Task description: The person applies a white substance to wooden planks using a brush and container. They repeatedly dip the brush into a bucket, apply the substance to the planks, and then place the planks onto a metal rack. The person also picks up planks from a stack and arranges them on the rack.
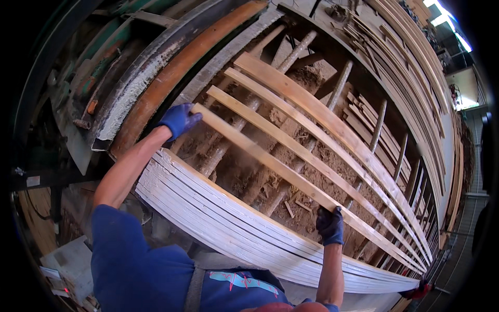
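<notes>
A long, narrow wooden board [260,152] lies slantwise over the metal rollers, its left part slightly blurred. My left hand [180,121], in a blue glove, is closed on the board's left end. Further right along the same board, my right hand [330,225], in a darker glove, is closed around its near edge. Beyond it lie two more narrow boards and one wider board [312,117], spread apart and running almost alongside. Between me and the rollers sits a stack of long boards [218,221] with white-coated edges.
Sawdust and wood scraps [299,205] lie beneath the rollers [338,86]. A rusty orange metal beam [182,65] runs along the left. Long planks [400,67] are piled on the far side. Something red, possibly another person's glove [417,289], shows at the stack's far right end.
</notes>
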A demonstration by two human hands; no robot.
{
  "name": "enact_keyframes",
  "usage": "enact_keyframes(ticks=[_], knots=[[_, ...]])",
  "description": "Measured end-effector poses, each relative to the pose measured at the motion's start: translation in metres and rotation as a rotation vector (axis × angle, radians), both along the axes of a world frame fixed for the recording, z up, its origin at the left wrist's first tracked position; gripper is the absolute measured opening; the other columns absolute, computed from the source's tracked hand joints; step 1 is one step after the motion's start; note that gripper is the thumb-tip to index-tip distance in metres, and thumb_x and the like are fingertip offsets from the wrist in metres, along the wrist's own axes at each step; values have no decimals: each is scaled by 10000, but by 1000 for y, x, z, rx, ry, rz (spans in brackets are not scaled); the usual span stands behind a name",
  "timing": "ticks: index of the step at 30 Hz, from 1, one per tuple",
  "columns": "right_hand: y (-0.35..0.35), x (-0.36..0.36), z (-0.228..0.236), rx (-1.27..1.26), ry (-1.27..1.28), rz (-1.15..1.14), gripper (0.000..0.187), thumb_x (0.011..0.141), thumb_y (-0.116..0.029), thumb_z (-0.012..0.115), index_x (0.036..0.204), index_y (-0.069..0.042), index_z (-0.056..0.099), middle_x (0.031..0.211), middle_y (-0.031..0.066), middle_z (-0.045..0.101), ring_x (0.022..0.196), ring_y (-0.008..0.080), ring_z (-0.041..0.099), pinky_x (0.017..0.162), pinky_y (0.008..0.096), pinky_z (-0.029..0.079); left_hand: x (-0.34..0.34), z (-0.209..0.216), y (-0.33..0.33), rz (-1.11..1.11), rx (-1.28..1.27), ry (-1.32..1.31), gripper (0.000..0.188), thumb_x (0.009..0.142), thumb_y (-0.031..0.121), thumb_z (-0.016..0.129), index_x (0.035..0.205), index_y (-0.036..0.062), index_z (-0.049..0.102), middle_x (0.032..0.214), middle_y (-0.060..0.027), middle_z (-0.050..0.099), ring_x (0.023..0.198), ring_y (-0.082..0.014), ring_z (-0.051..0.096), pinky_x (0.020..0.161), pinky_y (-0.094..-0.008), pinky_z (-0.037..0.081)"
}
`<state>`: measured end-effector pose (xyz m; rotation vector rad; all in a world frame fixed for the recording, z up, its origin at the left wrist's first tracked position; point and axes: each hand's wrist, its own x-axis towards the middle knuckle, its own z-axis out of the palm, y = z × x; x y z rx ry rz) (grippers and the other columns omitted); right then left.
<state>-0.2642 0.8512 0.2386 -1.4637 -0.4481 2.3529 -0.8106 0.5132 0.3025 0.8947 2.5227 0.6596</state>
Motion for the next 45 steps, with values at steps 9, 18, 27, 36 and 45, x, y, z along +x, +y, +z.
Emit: enact_keyframes(ticks=[9,18,27,36,45], knots=[[1,-75,25,54,109,256,407,950,-412,493,1111,-43,555,994,124,663,740,244,633,566,313,520,-25,17,39,-150,-288,1,658,816,578,563,1106,-11,604,1044,-273,627,951,-400,617,830,-432,484],[101,-163,-15,210,39,44,419,967,-293,473,1240,22,444,1162,166,548,1017,268,530,779,342,503,-31,74,-77,-50,-201,-57,339,929,330,557,1094,43,633,970,-129,665,902,-253,633,839,-353,479],[75,-239,91,567,120,446,558,960,-371,488,1352,16,397,1267,204,556,1012,263,638,770,324,553,54,27,-150,-149,88,-366,537,991,407,401,1159,-72,575,1084,-113,655,829,-181,562,812,-380,439],[16,-54,187,857,-106,449,375,964,-275,527,1239,-20,539,996,126,691,800,149,671,680,251,537,-48,-56,-142,407,369,-806,495,1000,281,408,1457,134,285,1409,-57,406,1191,-191,466,1003,-319,376],[-78,20,216,1162,-286,797,368,934,-332,545,1224,-107,571,1039,126,675,946,250,663,895,376,512,-123,-27,59,196,274,-1322,749,875,692,394,1360,126,458,1217,-109,595,1071,-301,579,957,-421,452]])
